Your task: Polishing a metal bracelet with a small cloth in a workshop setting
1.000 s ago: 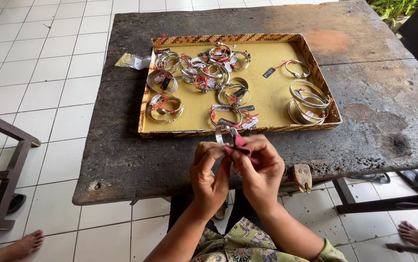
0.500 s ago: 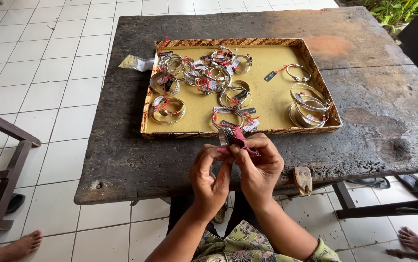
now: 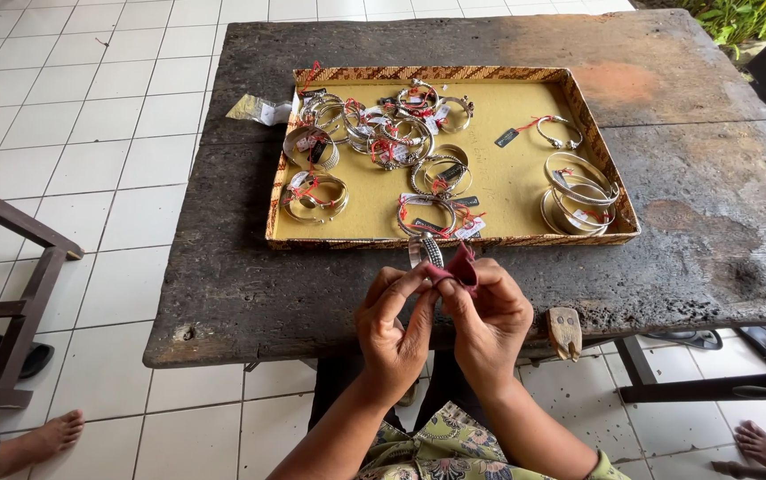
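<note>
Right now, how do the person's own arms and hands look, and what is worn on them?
Both forearms are bare, and so are the left hand and the right hand: no gloves, rings, watch or bracelets show. Near the bottom edge, a patterned green garment with a floral print lies between the arms.

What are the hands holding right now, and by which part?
Both hands, left and right, pinch a silver bangle at its lower edge, with a small red cloth pressed against it.
</note>
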